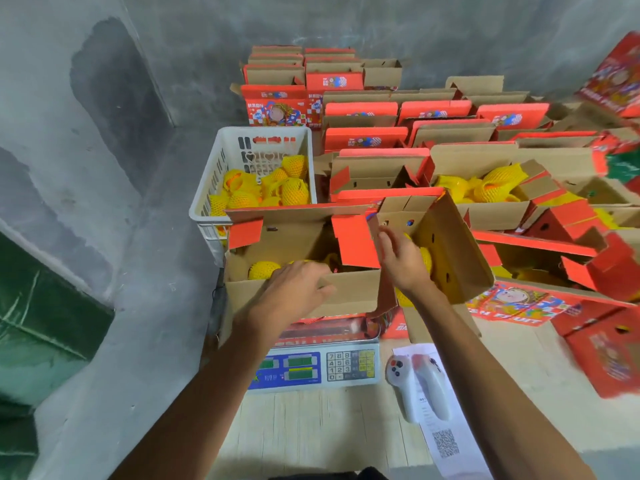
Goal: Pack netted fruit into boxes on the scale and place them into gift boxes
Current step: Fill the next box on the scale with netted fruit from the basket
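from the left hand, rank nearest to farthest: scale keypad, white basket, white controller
Head view, from the left hand:
1. Scale keypad, just below it.
2. White basket, up and left.
3. White controller, lower right on the paper.

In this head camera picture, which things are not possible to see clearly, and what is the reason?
- Scale displays: digits too small and blurred in the head view.
- Fruit count in the box on the scale: the left hand and red flaps cover most of it.
- What the right hand fingers touch: motion blur.
- Gift boxes at right: blurred and cut by the edge.
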A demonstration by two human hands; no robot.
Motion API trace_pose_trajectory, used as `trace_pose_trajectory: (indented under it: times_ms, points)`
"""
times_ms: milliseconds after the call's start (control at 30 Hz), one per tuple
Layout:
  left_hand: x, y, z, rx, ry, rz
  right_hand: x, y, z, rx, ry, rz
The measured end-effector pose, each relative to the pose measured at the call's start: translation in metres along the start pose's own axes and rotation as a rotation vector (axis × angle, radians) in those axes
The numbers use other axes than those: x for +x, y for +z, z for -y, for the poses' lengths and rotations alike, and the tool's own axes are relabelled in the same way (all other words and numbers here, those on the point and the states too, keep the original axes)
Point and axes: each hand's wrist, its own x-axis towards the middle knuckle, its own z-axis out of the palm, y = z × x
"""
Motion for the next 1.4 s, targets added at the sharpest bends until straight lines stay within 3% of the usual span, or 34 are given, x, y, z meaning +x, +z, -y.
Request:
trace_pose_trajectory:
  times_ms: [233,367,667,833,1000,1067,1233,1300,1400]
  points:
    - [0.011,0.005,0.004,0.001,-0.032,-0.030,-0.037,0.007,-0.058,-0.515,0.200,0.312]
    - [0.014,0.000,0.004,0.003,-0.020,-0.030,-0.038,0.006,-0.065,-0.862,0.147,0.251]
    - [0.007,0.000,0.003,-0.032,0.005,-0.025,-0.052,0.015,-0.092,-0.901,0.150,0.125]
    - [0.006,0.000,-0.001,-0.055,0.024,-0.019,-0.049,0.023,-0.089,-0.786,0.192,0.072]
    - [0.001,0.005,-0.005,-0.059,0.055,-0.013,-0.042,0.020,-0.053,-0.374,-0.069,-0.243]
    - [0.001,0.006,-0.007,-0.070,0.057,-0.020,-0.038,0.019,-0.033,-0.111,-0.116,-0.197]
    - [-0.001,0.004,-0.016,-0.035,0.055,0.003,-0.044,0.013,0.001,0.357,-0.003,-0.158]
    - [-0.002,0.001,-0.017,0.022,0.045,0.028,-0.050,0.009,0.013,0.338,-0.043,-0.222]
    - [-0.004,-0.004,-0.016,0.115,0.006,0.032,-0.064,0.011,0.032,0.179,-0.320,-0.293]
